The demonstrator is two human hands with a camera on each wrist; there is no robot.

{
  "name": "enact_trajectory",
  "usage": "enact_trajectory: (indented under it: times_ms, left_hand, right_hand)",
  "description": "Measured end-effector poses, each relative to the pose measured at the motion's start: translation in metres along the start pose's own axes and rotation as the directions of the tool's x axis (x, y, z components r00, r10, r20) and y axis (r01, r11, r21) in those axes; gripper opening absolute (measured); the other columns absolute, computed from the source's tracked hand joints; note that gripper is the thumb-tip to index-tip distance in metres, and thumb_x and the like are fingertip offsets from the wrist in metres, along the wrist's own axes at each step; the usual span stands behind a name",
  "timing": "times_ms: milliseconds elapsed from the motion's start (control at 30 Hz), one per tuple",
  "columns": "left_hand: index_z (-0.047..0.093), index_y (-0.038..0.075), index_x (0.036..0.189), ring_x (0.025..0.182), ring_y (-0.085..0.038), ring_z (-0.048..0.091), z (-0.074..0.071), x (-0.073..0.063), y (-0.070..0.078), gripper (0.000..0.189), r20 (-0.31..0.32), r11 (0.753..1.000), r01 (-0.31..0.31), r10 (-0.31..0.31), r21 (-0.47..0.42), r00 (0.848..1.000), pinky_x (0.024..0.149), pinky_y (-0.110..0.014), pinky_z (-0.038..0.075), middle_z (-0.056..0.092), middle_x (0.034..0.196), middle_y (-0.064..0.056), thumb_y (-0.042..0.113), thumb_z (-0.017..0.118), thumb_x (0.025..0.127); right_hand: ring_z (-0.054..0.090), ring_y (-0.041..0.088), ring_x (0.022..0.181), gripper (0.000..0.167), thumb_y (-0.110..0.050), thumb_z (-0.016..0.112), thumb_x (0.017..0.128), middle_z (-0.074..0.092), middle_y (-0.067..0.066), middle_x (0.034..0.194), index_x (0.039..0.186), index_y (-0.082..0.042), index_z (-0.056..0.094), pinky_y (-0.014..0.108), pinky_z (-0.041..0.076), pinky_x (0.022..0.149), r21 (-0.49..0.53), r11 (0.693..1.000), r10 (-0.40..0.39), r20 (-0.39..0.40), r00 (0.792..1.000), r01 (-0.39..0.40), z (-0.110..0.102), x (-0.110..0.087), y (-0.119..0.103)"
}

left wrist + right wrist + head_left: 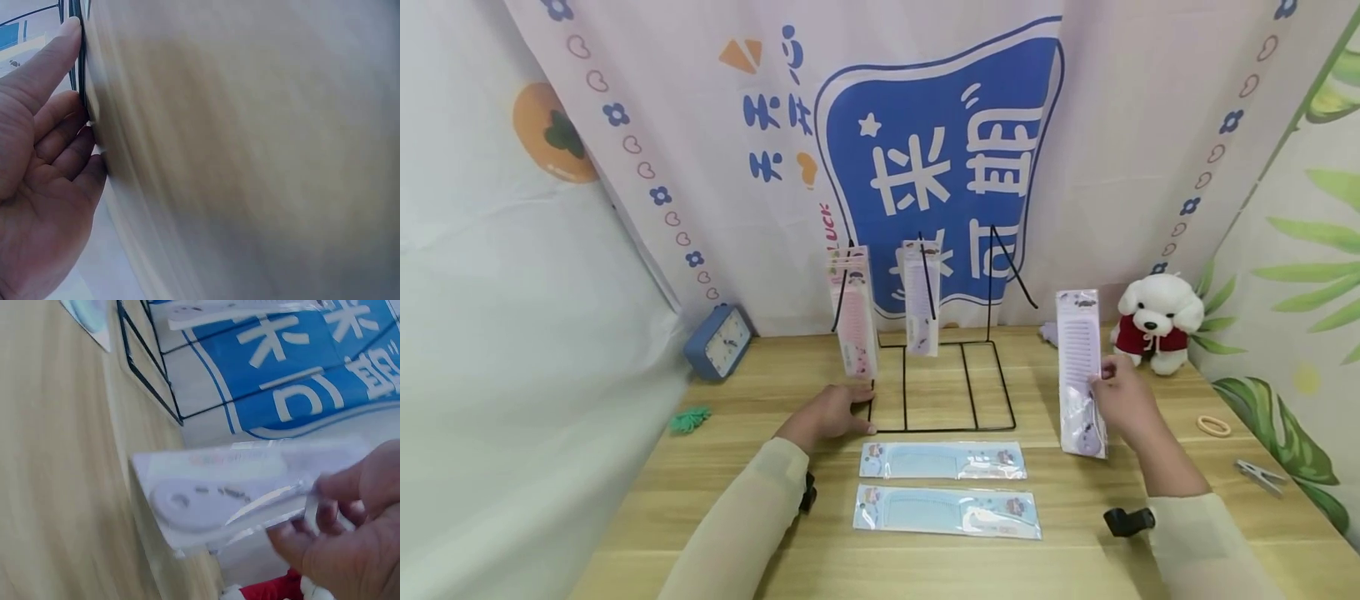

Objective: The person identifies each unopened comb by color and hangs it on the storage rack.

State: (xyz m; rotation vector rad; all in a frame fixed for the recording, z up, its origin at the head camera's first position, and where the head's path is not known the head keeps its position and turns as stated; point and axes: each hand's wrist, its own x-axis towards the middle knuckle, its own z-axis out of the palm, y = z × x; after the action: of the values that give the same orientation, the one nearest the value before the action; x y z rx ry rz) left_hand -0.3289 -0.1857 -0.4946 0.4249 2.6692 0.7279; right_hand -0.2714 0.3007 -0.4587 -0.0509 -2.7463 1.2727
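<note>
My right hand (1123,396) pinches the edge of a packaged lilac comb (1079,375), upright right of a black wire rack (967,387). In the right wrist view, the lower end of this comb's pack (200,500) is close and blurred. My left hand (835,410) touches the left front corner of the rack's base, thumb and fingers spread; in the left wrist view, the thumb (53,59) lies straight against the wire. Pink comb packs (854,321) hang on the left hook, and a lilac comb pack (922,296) hangs on the middle one.
Two packaged blue combs, a farther one (943,460) and a nearer one (947,511), lie before the rack. A blue clock (718,342) and green tuft (689,420) are left. A plush dog (1159,321), ring (1213,426) and clip (1260,477) are right. Curtains (700,125) stand behind.
</note>
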Motion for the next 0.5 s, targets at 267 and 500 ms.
enact_trajectory:
  times_ms: [267,500]
  left_hand:
    - [0.053,0.016,0.162,0.165,-0.032,0.032,0.001,0.0,0.0,0.077,-0.013,1.0,-0.009,0.009,-0.007,1.0,0.136,-0.053,0.028,0.042,0.174,-0.003,0.036,0.086,0.095]
    - [0.053,0.016,0.162,0.166,-0.032,0.032,0.0,0.001,-0.002,0.078,-0.009,1.0,-0.01,0.01,-0.002,1.0,0.135,-0.053,0.029,0.042,0.174,-0.002,0.038,0.086,0.094]
  right_hand:
    - [0.061,0.039,0.132,0.033,-0.019,0.054,0.116,0.049,0.023,0.136,0.135,0.005,0.043,0.021,0.065,0.087,0.282,0.958,-0.05,-0.018,0.999,0.053,-0.013,0.002,0.003]
    - [0.071,0.006,0.113,0.017,0.007,0.057,0.109,0.057,0.002,0.119,0.118,-0.007,0.058,0.028,0.066,0.092,0.725,0.672,-0.33,0.109,0.938,0.152,-0.008,-0.005,-0.001]
